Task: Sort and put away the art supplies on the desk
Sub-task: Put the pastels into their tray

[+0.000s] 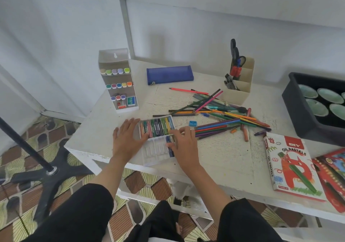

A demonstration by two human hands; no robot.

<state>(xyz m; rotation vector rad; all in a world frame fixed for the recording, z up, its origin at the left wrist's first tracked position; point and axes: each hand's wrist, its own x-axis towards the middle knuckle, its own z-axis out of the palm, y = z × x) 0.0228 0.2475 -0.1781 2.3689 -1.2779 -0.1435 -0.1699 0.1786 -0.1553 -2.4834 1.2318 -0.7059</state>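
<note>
A white plastic pastel tray lies near the desk's front edge, its far row full of oil pastels and its near row nearly bare apart from a blue pastel at the right end. My left hand rests flat on the tray's left side, fingers straight. My right hand is at the tray's right end, its fingertips pinching the blue pastel in its slot. A heap of coloured pencils lies just beyond.
A blue sharpener sits by the pencils. At the back stand a marker rack, a blue pencil pouch and a cream pen holder. The oil pastels box and a black bin are at right.
</note>
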